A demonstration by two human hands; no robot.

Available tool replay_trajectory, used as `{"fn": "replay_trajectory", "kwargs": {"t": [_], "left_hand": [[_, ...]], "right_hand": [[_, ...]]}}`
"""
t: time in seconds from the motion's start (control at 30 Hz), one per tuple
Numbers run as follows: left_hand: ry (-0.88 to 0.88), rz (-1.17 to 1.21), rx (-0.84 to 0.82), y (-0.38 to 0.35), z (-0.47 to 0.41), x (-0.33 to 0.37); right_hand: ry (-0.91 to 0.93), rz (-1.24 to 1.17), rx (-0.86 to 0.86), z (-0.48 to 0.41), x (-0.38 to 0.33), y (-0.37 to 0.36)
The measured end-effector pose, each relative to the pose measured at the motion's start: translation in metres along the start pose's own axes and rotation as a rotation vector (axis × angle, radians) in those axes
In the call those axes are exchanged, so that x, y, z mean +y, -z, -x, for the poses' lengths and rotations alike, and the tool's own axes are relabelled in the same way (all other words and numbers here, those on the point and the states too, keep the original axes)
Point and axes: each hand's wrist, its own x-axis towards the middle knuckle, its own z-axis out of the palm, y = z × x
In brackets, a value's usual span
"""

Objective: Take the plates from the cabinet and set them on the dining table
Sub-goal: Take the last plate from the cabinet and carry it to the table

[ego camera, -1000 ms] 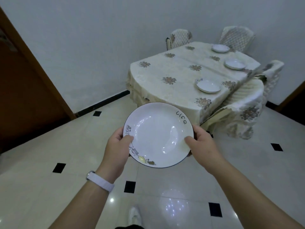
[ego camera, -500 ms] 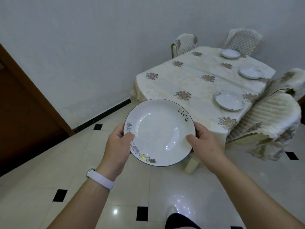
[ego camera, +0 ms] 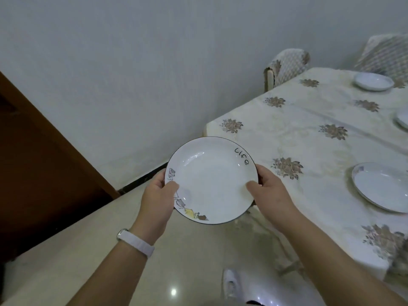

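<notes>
I hold a white plate [ego camera: 212,180] with a dark rim, the word "life" and small drawings, level in front of me at the near left corner of the dining table [ego camera: 309,138]. My left hand [ego camera: 157,198] grips its left edge and my right hand [ego camera: 270,193] grips its right edge, thumbs on top. The table wears a cream cloth with brown flower prints. Three white plates lie along its right side: the nearest plate [ego camera: 382,186], a middle plate [ego camera: 403,118] cut off by the frame edge, and a far plate [ego camera: 374,81].
Two covered chairs stand at the table's far side, one [ego camera: 287,65] by the wall and another [ego camera: 386,54] at the top right. A brown wooden door [ego camera: 39,173] fills the left. My white shoe [ego camera: 230,286] is on the glossy tiled floor [ego camera: 88,261].
I have walked closer to the table; it now fills the right of the view. The plate stays held in both hands, now beside the table's near corner.
</notes>
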Motion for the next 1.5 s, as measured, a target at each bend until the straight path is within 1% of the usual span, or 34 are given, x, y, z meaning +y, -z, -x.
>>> {"fn": "replay_trajectory", "kwargs": {"t": [0.07, 0.13, 0.3, 0.6, 0.77, 0.9, 1.03, 1.23, 1.4, 1.5], "left_hand": [[-0.022, -0.002, 0.021, -0.007, -0.034, 0.014], [-0.021, -0.026, 0.022, -0.013, -0.061, 0.026], [-0.026, -0.003, 0.019, -0.014, -0.119, 0.045], [0.063, 0.063, -0.029, 0.008, -0.246, 0.037], [0.106, 0.071, -0.161, 0.033, -0.349, 0.042], [0.09, 0.012, -0.26, 0.061, -0.435, 0.064], [0.083, 0.015, -0.338, 0.079, -0.508, 0.087], [0.08, -0.008, -0.492, 0.062, -0.572, 0.098], [0.14, -0.031, -0.577, 0.023, -0.614, 0.089], [0.141, -0.071, -0.63, -0.004, -0.644, 0.086]], "right_hand": [[0.014, 0.012, -0.032, -0.039, -0.012, 0.0], [0.011, 0.022, -0.025, -0.071, -0.023, -0.002], [0.015, 0.005, -0.069, -0.13, -0.041, -0.014], [-0.055, 0.059, -0.029, -0.237, -0.043, -0.074], [-0.101, 0.053, 0.066, -0.311, -0.049, -0.128], [-0.139, 0.067, 0.164, -0.369, -0.061, -0.18], [-0.134, 0.097, 0.249, -0.409, -0.082, -0.217], [-0.171, 0.061, 0.384, -0.445, -0.094, -0.224], [-0.226, 0.037, 0.482, -0.474, -0.089, -0.21], [-0.245, 0.012, 0.532, -0.5, -0.08, -0.198]]}}
